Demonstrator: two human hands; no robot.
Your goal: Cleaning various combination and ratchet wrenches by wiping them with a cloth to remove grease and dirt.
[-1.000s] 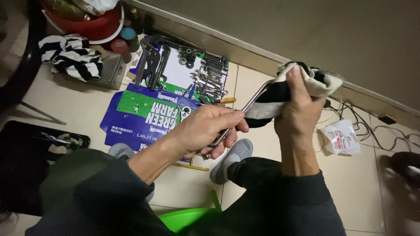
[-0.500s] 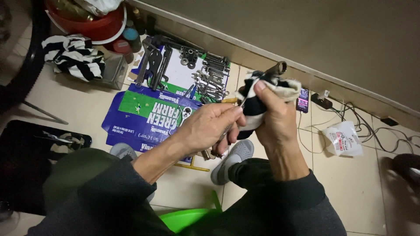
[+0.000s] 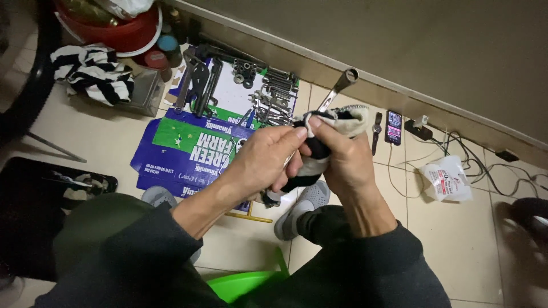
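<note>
1. The left hand (image 3: 260, 159) and the right hand (image 3: 339, 162) meet at picture centre, both closed around a wrench (image 3: 337, 91) wrapped in a black-and-white cloth (image 3: 337, 122)
2. At 11 o'clock a red basin (image 3: 123, 34) holds bottles; a flattened blue carton (image 3: 200, 142) carries bolts and tools (image 3: 268, 94)
3. The wrench's long axis tilts toward 1 o'clock, ring end above the cloth

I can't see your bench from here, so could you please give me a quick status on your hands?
Left hand and right hand both gripping. Wrench wrapped in black-and-white rag. Nothing obstructing.
</note>
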